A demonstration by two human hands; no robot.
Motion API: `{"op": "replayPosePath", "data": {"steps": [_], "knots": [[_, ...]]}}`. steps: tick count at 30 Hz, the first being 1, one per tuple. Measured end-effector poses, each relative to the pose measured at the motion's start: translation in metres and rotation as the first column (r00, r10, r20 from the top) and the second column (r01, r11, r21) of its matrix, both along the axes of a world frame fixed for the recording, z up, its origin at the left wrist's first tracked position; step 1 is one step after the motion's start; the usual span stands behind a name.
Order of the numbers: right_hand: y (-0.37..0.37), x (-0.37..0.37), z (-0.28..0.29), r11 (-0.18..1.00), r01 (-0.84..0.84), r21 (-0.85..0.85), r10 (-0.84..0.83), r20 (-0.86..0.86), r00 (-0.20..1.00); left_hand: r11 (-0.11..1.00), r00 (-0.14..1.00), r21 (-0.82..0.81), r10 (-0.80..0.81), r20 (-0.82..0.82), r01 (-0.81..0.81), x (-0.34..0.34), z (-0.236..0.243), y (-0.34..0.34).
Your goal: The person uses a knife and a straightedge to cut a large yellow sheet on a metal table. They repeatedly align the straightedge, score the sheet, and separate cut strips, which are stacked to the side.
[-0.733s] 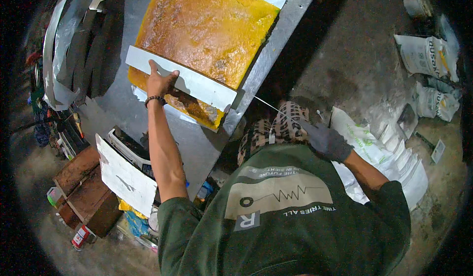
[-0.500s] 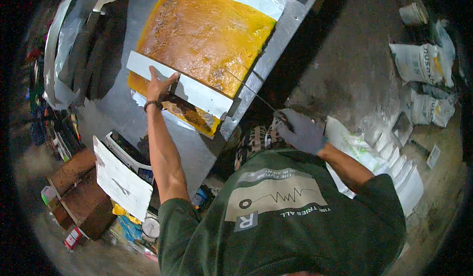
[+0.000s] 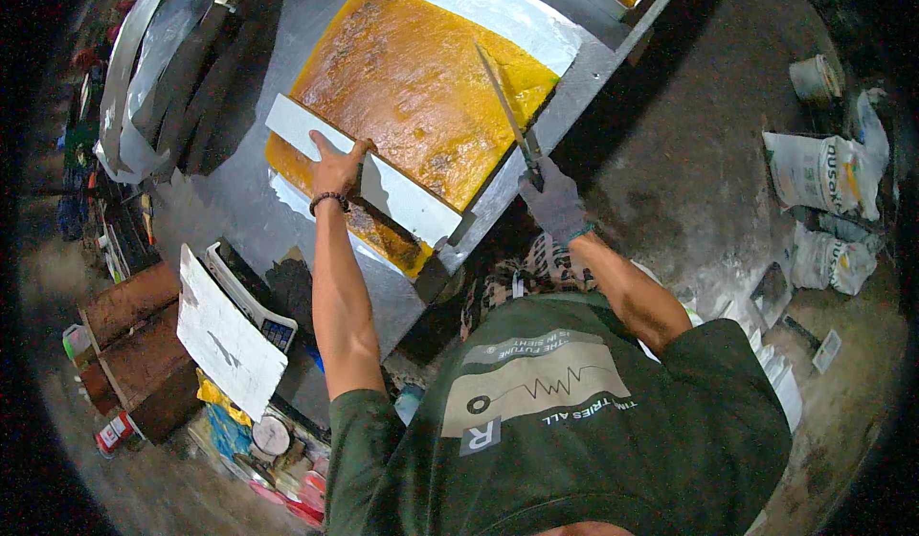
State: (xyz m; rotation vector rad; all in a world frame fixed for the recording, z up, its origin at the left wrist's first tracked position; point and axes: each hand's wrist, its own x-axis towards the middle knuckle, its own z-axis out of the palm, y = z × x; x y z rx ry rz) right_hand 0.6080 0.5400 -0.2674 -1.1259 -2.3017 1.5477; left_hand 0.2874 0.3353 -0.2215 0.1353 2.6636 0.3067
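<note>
Left hand [image 3: 339,167] was extended forward, palm down, splayed open on white strip [image 3: 421,209] | Right hand [image 3: 555,201], gloved, was closed around knife [image 3: 509,109], blade pointed forward over yellow slab [image 3: 402,67] | Slab was seated on metal table [image 3: 586,81], partly beneath strip.

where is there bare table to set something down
Bare table shows between the slab and keypad device; a smaller patch lies right of the left forearm, below the slab. Crowded: the slab, with board, left hand and knife over it.
</note>
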Motion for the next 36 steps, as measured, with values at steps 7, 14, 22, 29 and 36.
{"op": "replayPosePath", "data": {"steps": [7,14,22,29,36], "knots": [[0.007,0.007,-0.024,0.996,-0.015,0.093,0.011,0.040,0.999,0.998,0.999,-0.041,-0.044,-0.002,0.044,-0.003,0.000,-0.002],[0.008,0.022,-0.020,0.976,0.200,0.086,-0.207,0.086,0.974,0.997,0.999,-0.058,-0.047,-0.022,0.045,-0.010,-0.012,-0.007],[0.008,-0.006,0.003,0.922,0.340,-0.182,-0.354,-0.048,0.934,0.994,0.995,-0.053,-0.102,-0.020,0.101,-0.013,-0.014,-0.013],[-0.047,-0.002,0.021,0.855,0.442,-0.272,-0.481,-0.097,0.871,0.995,0.994,0.012,-0.098,-0.041,0.098,-0.016,-0.022,-0.015],[-0.106,0.006,0.007,0.772,0.403,-0.491,-0.436,0.052,0.898,0.992,0.990,-0.019,-0.127,-0.064,0.127,-0.012,-0.012,-0.011]]}}
